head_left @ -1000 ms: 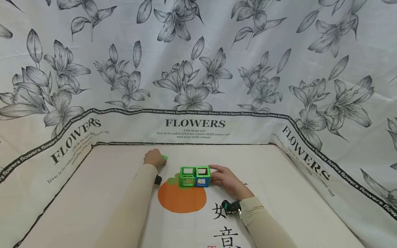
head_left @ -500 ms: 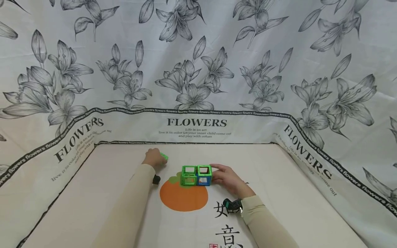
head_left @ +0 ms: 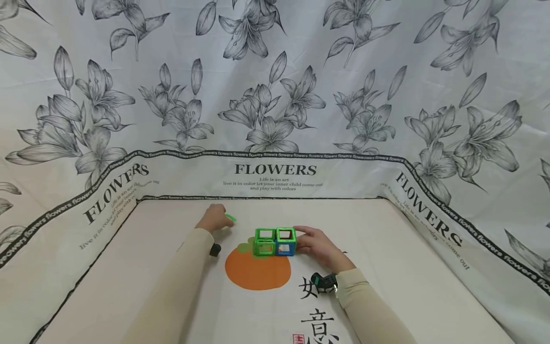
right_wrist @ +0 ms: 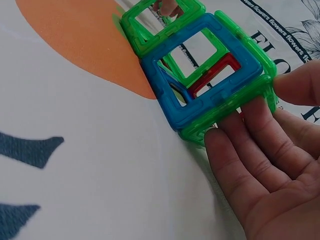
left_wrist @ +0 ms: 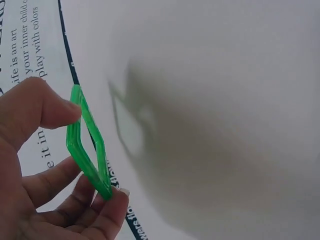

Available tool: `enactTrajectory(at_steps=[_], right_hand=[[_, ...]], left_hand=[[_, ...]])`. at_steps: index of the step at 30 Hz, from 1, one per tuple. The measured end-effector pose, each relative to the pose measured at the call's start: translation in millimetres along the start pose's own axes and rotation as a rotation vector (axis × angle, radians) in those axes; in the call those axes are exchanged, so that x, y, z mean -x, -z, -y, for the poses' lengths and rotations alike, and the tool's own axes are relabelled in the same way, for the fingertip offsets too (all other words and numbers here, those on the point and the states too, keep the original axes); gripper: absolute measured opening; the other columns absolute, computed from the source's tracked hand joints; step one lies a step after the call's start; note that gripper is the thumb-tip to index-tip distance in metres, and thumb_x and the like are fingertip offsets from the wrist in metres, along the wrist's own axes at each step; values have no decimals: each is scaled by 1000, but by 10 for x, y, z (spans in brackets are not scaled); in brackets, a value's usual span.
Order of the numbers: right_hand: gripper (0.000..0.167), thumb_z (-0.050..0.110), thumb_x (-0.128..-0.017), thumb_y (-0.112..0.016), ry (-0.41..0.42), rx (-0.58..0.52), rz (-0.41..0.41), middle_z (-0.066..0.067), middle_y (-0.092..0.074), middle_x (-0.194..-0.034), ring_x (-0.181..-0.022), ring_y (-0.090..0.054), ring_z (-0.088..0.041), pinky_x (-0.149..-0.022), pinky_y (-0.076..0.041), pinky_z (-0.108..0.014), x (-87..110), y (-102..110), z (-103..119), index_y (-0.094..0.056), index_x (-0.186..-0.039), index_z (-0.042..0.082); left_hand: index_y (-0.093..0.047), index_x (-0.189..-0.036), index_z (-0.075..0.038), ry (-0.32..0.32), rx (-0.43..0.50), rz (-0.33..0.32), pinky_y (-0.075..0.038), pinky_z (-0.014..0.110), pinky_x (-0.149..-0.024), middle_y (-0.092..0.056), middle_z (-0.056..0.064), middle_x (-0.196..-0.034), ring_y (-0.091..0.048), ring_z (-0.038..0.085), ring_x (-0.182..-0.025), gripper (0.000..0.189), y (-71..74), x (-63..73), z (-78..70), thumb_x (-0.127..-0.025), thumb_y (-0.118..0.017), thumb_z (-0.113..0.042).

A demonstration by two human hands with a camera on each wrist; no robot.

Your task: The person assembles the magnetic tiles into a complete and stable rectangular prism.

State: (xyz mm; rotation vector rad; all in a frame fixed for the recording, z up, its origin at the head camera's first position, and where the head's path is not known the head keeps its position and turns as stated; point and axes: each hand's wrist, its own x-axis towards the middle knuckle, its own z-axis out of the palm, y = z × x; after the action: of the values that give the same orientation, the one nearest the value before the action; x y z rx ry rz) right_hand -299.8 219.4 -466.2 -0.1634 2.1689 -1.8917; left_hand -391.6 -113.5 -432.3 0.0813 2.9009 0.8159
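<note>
My left hand (head_left: 215, 218) pinches a green square magnetic tile (left_wrist: 80, 145) by its edges, thumb on one side and fingertips at the lower corner. In the left wrist view the tile is tilted, its shadow falling on the white surface. A block of magnetic tiles (head_left: 275, 241), two cubes side by side with green, blue and some red frames, stands at the top of an orange fruit print. At its right side my right hand (head_left: 320, 249) rests fairly straight fingers (right_wrist: 270, 150) against the face, with the thumb at the upper corner.
A white cloth (head_left: 180, 296) covers the table, printed with the orange fruit (head_left: 258, 268) and black characters (head_left: 319, 327). Flower-patterned fabric walls (head_left: 275, 181) enclose the back and both sides. A small black device (head_left: 324, 283) sits at the right wrist.
The green tile has turned in my left hand's fingers. My right hand stays against the block. The whole head view has shifted slightly.
</note>
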Motion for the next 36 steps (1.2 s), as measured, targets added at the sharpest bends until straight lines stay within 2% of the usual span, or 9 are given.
enactTrajectory(at_steps=[3, 9, 16, 23, 36], right_hand=[[58, 17, -92, -60, -2, 3, -4, -15, -68, -114, -97, -67, -24, -90, -56, -37, -5, 3, -1, -41, -146, 7], [55, 14, -92, -59, -11, 2, -14, -14, -70, -111, -96, -67, -23, -88, -56, -36, -11, 9, -30, -42, -145, 7], [57, 13, -93, -59, -1, 5, -5, -17, -68, -114, -98, -66, -26, -91, -55, -39, 32, -14, 17, -40, -146, 6], [56, 15, -91, -61, -4, 6, -13, -15, -69, -113, -98, -67, -25, -91, -56, -37, -5, 7, -36, -43, -144, 9], [57, 14, -92, -61, 11, 14, -8, -17, -69, -114, -98, -67, -25, -90, -56, -37, 0, 10, -32, -42, -145, 9]], left_hand=[[-52, -130, 7, -4, 8, 17, -48, 47, -98, -56, 22, -127, -55, 31, -106, 65, -17, 11, 23, -78, -74, -25], [-51, -131, 5, 30, 26, 35, -50, 45, -93, -57, 20, -126, -55, 27, -101, 65, -44, 36, 65, -78, -74, -25], [-50, -133, 7, -2, -8, 30, -49, 46, -95, -54, 21, -127, -51, 29, -102, 68, -13, 73, 56, -77, -73, -24], [-46, -136, 7, 1, 34, 52, -48, 44, -94, -39, 25, -138, -51, 28, -101, 70, 6, 136, 24, -79, -74, -21], [-49, -136, 1, -64, 3, 41, -49, 41, -89, -44, 19, -130, -51, 25, -99, 68, -3, 169, -77, -78, -75, -22]])
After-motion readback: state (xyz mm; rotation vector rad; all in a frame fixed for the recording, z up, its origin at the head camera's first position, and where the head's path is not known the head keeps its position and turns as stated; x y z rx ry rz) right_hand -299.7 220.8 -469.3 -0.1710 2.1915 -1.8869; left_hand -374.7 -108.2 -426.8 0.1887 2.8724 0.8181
